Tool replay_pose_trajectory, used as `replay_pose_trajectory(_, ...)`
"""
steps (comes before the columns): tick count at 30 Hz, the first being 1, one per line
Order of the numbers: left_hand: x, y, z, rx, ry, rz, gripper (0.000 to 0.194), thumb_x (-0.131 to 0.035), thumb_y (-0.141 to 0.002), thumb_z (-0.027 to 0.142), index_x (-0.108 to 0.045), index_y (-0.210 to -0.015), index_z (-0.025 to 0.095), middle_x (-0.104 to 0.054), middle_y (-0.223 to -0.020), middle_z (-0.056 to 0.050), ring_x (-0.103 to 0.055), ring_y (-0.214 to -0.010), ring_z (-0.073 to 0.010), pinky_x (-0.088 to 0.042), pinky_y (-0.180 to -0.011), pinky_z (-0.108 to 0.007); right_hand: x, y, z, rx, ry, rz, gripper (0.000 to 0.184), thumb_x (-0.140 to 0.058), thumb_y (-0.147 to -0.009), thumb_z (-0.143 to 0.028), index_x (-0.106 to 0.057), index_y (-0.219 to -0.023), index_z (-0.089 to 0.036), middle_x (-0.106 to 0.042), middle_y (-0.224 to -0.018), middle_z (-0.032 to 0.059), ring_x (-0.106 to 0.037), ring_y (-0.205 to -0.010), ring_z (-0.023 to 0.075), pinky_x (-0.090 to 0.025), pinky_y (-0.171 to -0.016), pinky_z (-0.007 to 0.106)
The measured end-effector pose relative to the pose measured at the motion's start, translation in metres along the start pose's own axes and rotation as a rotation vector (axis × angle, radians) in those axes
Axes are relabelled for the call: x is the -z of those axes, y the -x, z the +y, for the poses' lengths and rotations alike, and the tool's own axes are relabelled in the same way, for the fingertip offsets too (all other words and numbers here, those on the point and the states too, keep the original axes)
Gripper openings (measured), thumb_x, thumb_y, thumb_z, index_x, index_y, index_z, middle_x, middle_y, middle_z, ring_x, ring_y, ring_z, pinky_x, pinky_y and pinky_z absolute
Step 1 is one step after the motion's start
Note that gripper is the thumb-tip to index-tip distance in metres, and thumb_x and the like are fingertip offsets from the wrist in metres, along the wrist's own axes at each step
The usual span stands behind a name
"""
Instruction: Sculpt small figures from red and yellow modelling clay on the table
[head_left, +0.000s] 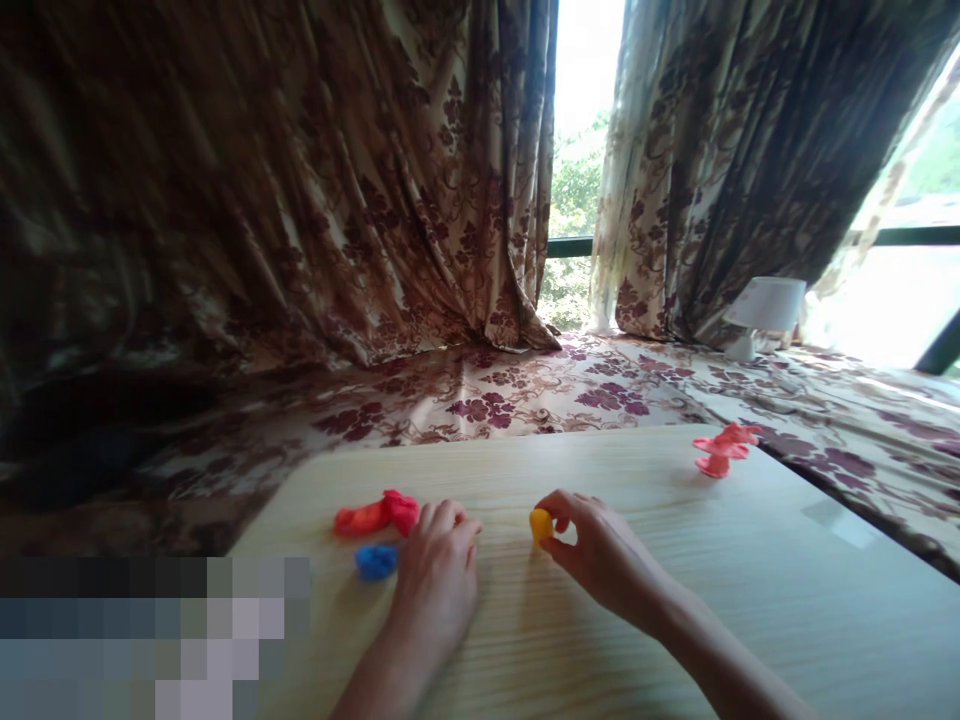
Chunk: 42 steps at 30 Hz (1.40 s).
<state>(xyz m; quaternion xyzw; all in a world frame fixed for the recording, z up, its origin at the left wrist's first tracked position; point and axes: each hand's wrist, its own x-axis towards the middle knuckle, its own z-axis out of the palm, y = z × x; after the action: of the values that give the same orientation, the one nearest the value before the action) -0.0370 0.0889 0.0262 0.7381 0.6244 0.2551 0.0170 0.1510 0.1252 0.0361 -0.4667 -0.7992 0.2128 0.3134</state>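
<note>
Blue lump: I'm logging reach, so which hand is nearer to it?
Left: the left hand is immediately right of the blue lump; the right hand is farther right, pinching the yellow piece.

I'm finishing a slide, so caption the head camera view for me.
Right hand pinches a yellow piece; left hand near a blue piece and a red piece on a table.

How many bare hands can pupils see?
2: the left hand beside the blue lump, the right hand pinching the yellow lump. Pixelation at lower left may hide others.
</note>
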Motion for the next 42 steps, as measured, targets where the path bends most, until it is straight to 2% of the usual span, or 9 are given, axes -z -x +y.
replay_pose_trajectory(7,-0.001,0.0,0.003,0.037,0.016,0.063,0.029,-0.046,-0.075,0.009,-0.064,-0.098,0.016,-0.056,-0.098,-0.01,-0.049,-0.096,-0.0237,-0.041,-0.086,-0.041,-0.008,0.002,0.002,-0.046,-0.053,0.007,0.009,-0.056,-0.065,-0.013,-0.058,-0.072,-0.019,-0.061,-0.072,0.001,-0.054,-0.071,0.0168,-0.041,-0.068,0.03)
replay_pose_trajectory(10,-0.001,0.001,0.01,-0.038,0.135,0.147,0.031,-0.05,-0.077,0.013,-0.06,-0.106,0.019,-0.056,-0.106,-0.01,-0.048,-0.103,-0.0237,-0.04,-0.091,-0.041,-0.011,0.001,-0.001,-0.1,-0.37,-0.028,0.015,-0.057,-0.069,-0.017,-0.056,-0.084,-0.019,-0.061,-0.07,-0.0002,-0.056,-0.066,0.0149,-0.043,-0.063,0.028)
replay_pose_trajectory(13,-0.001,0.003,0.02,-0.1,0.321,0.114,0.03,-0.053,-0.078,0.019,-0.058,-0.108,0.022,-0.06,-0.103,-0.006,-0.052,-0.099,-0.0206,-0.042,-0.089,-0.036,-0.01,-0.001,-0.007,-0.132,-0.813,-0.096,0.029,-0.064,-0.069,-0.026,-0.051,-0.094,-0.019,-0.064,-0.077,0.0008,-0.061,-0.073,0.016,-0.047,-0.067,0.029)
replay_pose_trajectory(15,-0.002,0.004,0.025,-0.09,0.403,0.093,0.027,-0.055,-0.079,0.022,-0.058,-0.106,0.022,-0.063,-0.099,-0.005,-0.055,-0.095,-0.0193,-0.044,-0.087,-0.035,-0.006,-0.001,-0.011,-0.141,-0.925,-0.152,0.033,-0.067,-0.069,-0.03,-0.051,-0.095,-0.019,-0.065,-0.082,0.0025,-0.062,-0.079,0.017,-0.048,-0.073,0.03)
replay_pose_trajectory(18,-0.004,0.005,0.028,-0.037,0.451,0.084,0.022,-0.055,-0.079,0.024,-0.06,-0.101,0.023,-0.064,-0.095,-0.004,-0.056,-0.092,-0.0184,-0.045,-0.085,-0.034,0.0,0.0,-0.014,-0.134,-0.782,-0.188,0.03,-0.061,-0.075,-0.034,-0.054,-0.099,-0.017,-0.066,-0.081,0.0037,-0.062,-0.074,0.0164,-0.049,-0.067,0.028)
replay_pose_trajectory(23,-0.006,0.003,0.022,-0.026,0.411,0.089,0.023,-0.053,-0.079,0.019,-0.06,-0.1,0.022,-0.063,-0.098,-0.004,-0.055,-0.096,-0.0192,-0.043,-0.087,-0.036,0.004,0.001,-0.007,0.072,-0.281,0.045,0.017,-0.053,-0.081,-0.027,-0.06,-0.093,-0.017,-0.063,-0.081,0.0035,-0.056,-0.065,0.0129,-0.045,-0.063,0.025)
replay_pose_trajectory(26,-0.007,0.001,0.013,0.009,0.382,0.16,0.023,-0.045,-0.082,0.017,-0.06,-0.1,0.018,-0.062,-0.098,-0.007,-0.054,-0.097,-0.0198,-0.043,-0.088,-0.038,0.006,0.0,-0.003,0.089,-0.092,-0.017,0.012,-0.052,-0.081,-0.024,-0.063,-0.083,-0.019,-0.063,-0.07,0.0006,-0.055,-0.059,0.0124,-0.043,-0.057,0.023)
replay_pose_trajectory(31,-0.008,-0.001,0.01,0.038,0.426,0.219,0.023,-0.043,-0.082,0.016,-0.06,-0.097,0.016,-0.061,-0.097,-0.008,-0.055,-0.096,-0.0189,-0.044,-0.087,-0.035,0.005,0.0,-0.005,0.138,-0.044,0.084,0.015,-0.053,-0.08,-0.024,-0.064,-0.091,-0.021,-0.067,-0.079,0.0017,-0.058,-0.07,0.0146,-0.045,-0.067,0.024)
replay_pose_trajectory(42,-0.007,0.0,0.013,0.065,0.534,0.279,0.026,-0.045,-0.081,0.018,-0.059,-0.102,0.018,-0.06,-0.1,-0.008,-0.055,-0.097,-0.0188,-0.043,-0.088,-0.036,-0.007,0.001,-0.006,0.14,-0.079,-0.019,0.013,-0.056,-0.079,-0.023,-0.067,-0.074,-0.022,-0.066,-0.074,0.0019,-0.056,-0.073,0.0169,-0.043,-0.07,0.028)
